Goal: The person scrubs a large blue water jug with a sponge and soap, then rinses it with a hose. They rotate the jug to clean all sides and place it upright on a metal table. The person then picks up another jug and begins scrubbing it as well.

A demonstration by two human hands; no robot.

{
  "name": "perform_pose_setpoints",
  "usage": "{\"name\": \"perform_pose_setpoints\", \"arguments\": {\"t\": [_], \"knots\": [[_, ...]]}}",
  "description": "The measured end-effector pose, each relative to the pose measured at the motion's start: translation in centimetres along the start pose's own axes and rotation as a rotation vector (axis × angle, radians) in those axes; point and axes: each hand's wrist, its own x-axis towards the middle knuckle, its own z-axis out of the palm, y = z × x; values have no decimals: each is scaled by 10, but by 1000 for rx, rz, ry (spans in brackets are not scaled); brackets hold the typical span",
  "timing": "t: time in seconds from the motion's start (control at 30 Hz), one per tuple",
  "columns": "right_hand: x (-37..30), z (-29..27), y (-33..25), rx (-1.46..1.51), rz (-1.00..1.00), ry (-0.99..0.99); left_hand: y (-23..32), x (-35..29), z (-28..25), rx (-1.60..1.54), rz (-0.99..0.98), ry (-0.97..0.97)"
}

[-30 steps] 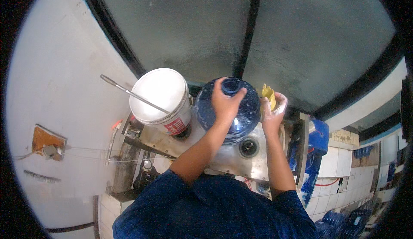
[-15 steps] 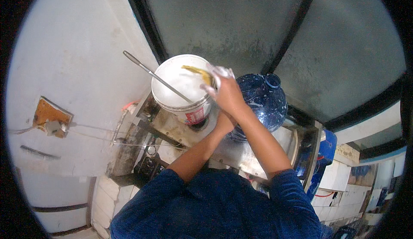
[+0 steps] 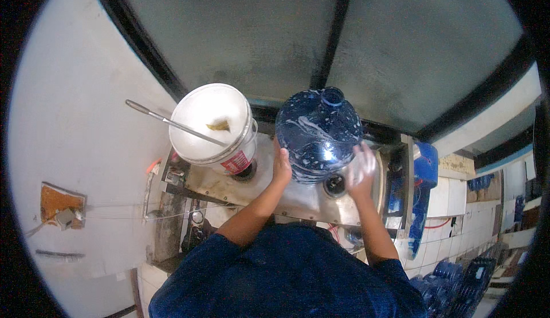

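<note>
"Holding that soapy blue jug [image 3: 312, 137], were they?"

"Yeah, left hand [image 3: 281, 164] gripped its side; right hand [image 3: 361, 170] was blurry alongside, couldn't tell if it gripped. Jug was over the metal counter [image 3: 295, 202], right of the white bucket [image 3: 244, 148]."

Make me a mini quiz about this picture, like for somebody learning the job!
1. Pick one: what colour is the big jug between the left hand and the right hand? A red, B blue, C green.
2. True or false: a yellow piece is inside the white bucket.
3. Fill in: the white bucket is to the ___ of the big jug in the picture.

Key: 1 B; 2 true; 3 left.
</note>
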Motion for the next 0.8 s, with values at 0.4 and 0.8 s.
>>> {"name": "perform_pose_setpoints", "arguments": {"t": [0.4,0.8], "knots": [[-101,75,339,-138,1067,-523,80,-48,44,-72,-26,127],[-122,54,316,742,1052,-513,72,-66,36,57,65,234]]}}
